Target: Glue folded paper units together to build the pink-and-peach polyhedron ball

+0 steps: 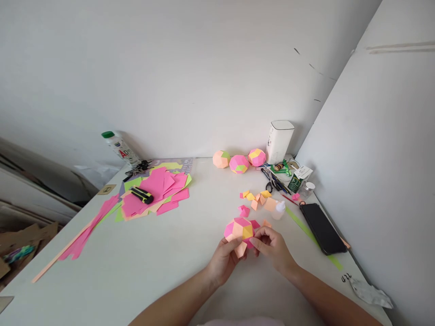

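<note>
A faceted paper ball (240, 227) in pink, peach and yellow is held up between both hands, its lower side partly hidden by fingers. My left hand (222, 259) grips it from the lower left, thumb on a peach face. At its right side, my right hand (271, 247) pinches a pink edge of the ball between thumb and index finger. Just beyond it lie a folded pink paper piece (244, 211) and several small yellow and peach pieces (256, 198). A small white glue bottle (279, 210) stands to their right.
Three finished-looking paper balls (239, 164) sit by the wall near a white box-shaped container (280, 141). On the left are stacked paper sheets (159, 190) with a box cutter (142, 195), and a bottle (121, 148). A black phone (322, 228) lies at right, near scissors (269, 187).
</note>
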The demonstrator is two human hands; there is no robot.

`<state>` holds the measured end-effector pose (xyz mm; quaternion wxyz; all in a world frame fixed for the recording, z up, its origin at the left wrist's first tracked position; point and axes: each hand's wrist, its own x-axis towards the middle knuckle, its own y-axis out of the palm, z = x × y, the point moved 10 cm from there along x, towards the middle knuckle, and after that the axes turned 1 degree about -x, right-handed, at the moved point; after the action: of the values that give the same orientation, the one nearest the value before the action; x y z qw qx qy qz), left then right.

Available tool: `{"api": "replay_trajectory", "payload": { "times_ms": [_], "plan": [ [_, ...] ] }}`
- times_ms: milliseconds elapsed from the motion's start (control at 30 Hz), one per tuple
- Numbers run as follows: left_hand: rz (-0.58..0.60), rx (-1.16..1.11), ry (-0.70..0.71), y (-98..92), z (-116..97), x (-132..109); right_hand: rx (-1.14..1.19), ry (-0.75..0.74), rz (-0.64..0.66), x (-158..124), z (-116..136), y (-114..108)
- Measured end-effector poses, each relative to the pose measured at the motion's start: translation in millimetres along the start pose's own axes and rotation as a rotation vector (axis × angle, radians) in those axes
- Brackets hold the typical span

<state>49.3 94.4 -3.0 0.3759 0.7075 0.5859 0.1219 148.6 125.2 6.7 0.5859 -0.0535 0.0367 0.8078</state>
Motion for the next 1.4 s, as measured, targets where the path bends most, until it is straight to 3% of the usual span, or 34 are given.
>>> {"api": "replay_trajectory", "payload": {
  "times_ms": [733,933,1100,1233,1400],
  "plan": [
    [-0.006,-0.040,-0.021,1.6,-1,0,0.100,0.029,-0.019,4,0,-3],
    [0.016,-0.156,0.002,-0.2,-2,3,0.206,0.171,-0.013,3,-10,0],
    [0.017,-0.167,-0.010,-2.5,4,3,0.294,0.379,0.095,-1,-28,13],
    [0.005,-0.148,-0.020,-5.6,8,3,0.449,0.440,0.145,0,-33,19],
    [0.023,-0.103,0.002,-5.1,8,3,0.628,0.489,0.077,3,-47,15]
  ]
}}
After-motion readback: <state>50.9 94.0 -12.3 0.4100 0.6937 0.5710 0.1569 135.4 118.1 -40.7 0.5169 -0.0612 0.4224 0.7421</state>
